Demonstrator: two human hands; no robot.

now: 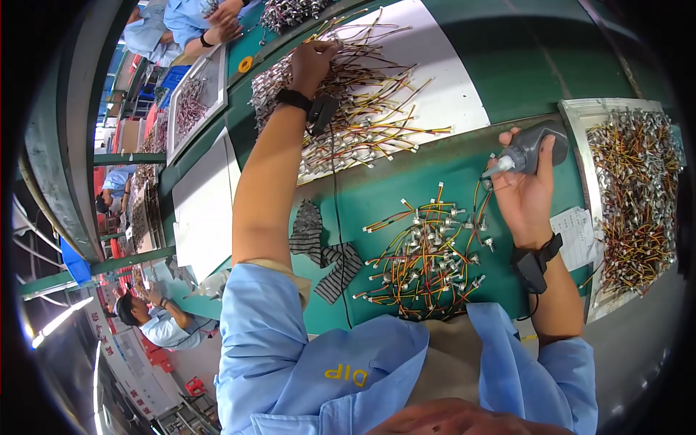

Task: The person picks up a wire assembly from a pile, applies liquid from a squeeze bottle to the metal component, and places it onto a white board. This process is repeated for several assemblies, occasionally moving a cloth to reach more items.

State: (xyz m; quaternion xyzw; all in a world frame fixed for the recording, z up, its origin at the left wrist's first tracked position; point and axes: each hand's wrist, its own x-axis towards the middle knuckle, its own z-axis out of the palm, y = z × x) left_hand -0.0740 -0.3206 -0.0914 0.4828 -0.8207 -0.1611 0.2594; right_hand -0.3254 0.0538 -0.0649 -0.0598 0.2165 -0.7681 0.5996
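My left hand (312,67) reaches far forward over a heap of small metal parts with red, yellow and black wires (362,134). Its fingers are curled together at the heap, and whatever lies between them is hidden. In my right hand (525,203), turned palm up, is a dark squeeze bottle (538,150) with a pale nozzle pointing left. Close to that nozzle, a wired metal part (484,185) shows beside the palm; I cannot tell whether it is held. Between my arms, a smaller pile of wired metal parts (428,250) lies on the green table.
A striped grey cloth (337,270) lies left of the smaller pile. White-framed trays of wired parts stand at the right (580,119) and far left (174,145). Written paper (573,235) lies by my right wrist. A yellow tape roll (246,64) and other people's hands are beyond.
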